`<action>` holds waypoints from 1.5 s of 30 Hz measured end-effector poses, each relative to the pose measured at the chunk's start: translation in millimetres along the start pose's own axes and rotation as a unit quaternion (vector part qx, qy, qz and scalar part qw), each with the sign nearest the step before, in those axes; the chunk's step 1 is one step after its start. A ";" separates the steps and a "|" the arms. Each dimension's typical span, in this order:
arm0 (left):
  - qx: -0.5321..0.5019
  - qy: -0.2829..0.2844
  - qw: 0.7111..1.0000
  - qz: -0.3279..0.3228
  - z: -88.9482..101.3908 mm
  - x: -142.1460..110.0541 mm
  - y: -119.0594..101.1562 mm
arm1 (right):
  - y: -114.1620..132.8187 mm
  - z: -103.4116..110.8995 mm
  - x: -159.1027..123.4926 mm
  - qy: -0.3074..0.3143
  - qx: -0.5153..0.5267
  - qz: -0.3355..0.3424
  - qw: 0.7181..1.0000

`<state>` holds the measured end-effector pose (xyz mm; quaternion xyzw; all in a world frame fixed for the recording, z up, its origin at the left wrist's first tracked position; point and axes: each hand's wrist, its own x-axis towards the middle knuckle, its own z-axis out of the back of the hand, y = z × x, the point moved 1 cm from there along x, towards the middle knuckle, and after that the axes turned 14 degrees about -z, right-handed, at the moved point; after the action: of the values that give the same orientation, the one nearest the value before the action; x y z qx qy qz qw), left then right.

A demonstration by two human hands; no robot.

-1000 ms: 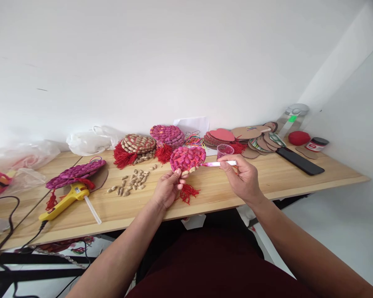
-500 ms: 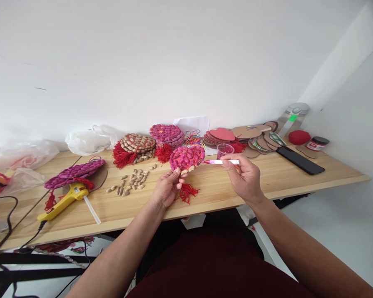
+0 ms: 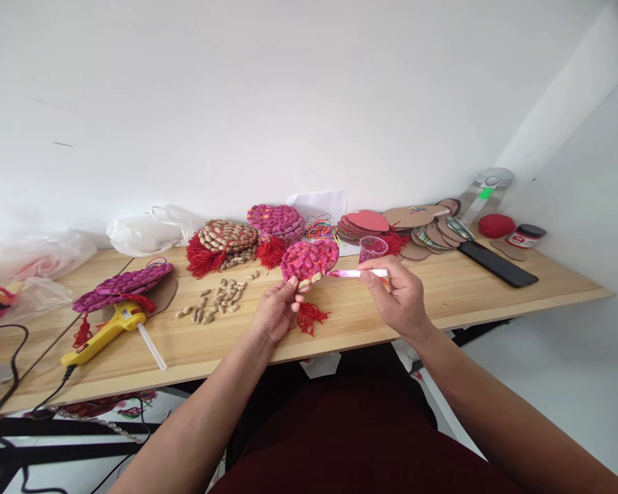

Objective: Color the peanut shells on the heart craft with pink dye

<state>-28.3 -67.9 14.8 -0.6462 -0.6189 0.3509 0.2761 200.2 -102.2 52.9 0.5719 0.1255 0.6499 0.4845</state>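
Observation:
My left hand (image 3: 278,309) is closed on the lower edge of a round peanut-covered disc (image 3: 310,259), held tilted above the table. Most of its peanuts are painted magenta; a few along the lower edge are still tan. A red yarn tassel (image 3: 312,318) hangs below it. In my right hand (image 3: 399,295) is a white-handled paintbrush (image 3: 373,273), its pink-stained tip at the disc's lower right edge, by the bare peanuts. Just behind that hand stands a clear plastic cup (image 3: 373,248) with magenta paint in it.
Loose peanuts (image 3: 226,295) lie left of my left hand. Farther left are a yellow glue gun (image 3: 106,336) and a magenta disc (image 3: 126,285). Finished discs (image 3: 277,223), cardboard pieces (image 3: 368,223), a black phone (image 3: 497,264) and a paint jar (image 3: 526,237) line the back and right.
The paintbrush has moved left and slightly down with my right hand, bringing its tip to the disc's lower right edge. My left hand and the disc have hardly moved.

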 end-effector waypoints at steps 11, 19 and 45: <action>0.002 0.002 1.000 0.000 0.5 0.0 1.2 | 5.4 -2.9 -1.8 -0.014 -0.030 0.047 0.998; 0.010 0.006 1.000 -0.009 1.3 0.8 3.6 | 11.9 -12.7 -5.5 -0.050 -0.138 0.153 0.977; 0.011 0.006 1.000 -0.017 -1.8 -1.9 2.3 | 17.1 -10.5 -2.0 -0.065 -0.168 0.153 0.972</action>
<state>-25.5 -69.8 14.3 -0.6345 -0.6243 0.3490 0.2930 182.5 -108.1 60.6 0.5359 -0.1056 0.6895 0.4757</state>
